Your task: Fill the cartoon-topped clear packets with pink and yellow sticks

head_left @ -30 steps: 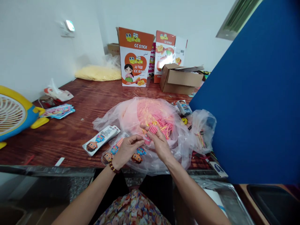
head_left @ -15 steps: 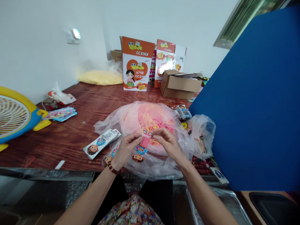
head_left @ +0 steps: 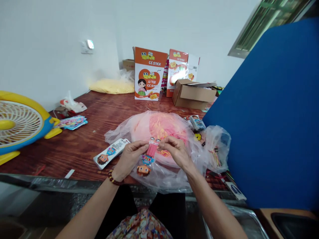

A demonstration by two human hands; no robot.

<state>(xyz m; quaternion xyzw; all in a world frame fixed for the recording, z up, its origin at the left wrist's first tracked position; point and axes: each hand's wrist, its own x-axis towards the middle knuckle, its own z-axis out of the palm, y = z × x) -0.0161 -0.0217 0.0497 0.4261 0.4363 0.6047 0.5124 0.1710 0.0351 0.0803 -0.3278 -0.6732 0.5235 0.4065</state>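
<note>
Both hands meet over the near edge of the wooden table (head_left: 82, 146). My left hand (head_left: 131, 157) and my right hand (head_left: 174, 151) pinch the top of a small clear printed packet (head_left: 149, 156) holding pink sticks, which hangs upright between them with a cartoon face at its bottom. Behind it lies a big clear plastic bag (head_left: 159, 127) heaped with pink and yellow sticks. A stack of flat printed packets (head_left: 111, 153) lies just left of my left hand.
A yellow and blue fan (head_left: 17, 122) stands at the left. CC Stick cartons (head_left: 149, 74), an open cardboard box (head_left: 193, 94) and a yellow bag (head_left: 112, 86) sit at the back. A blue board (head_left: 274, 116) rises on the right, with a smaller plastic bag (head_left: 216, 142) beside it.
My right hand brought a bundle of pink sticks from the bag into the packet. Both hands now pinch the packet's top, which hangs straighter. The camera view shifted slightly.
</note>
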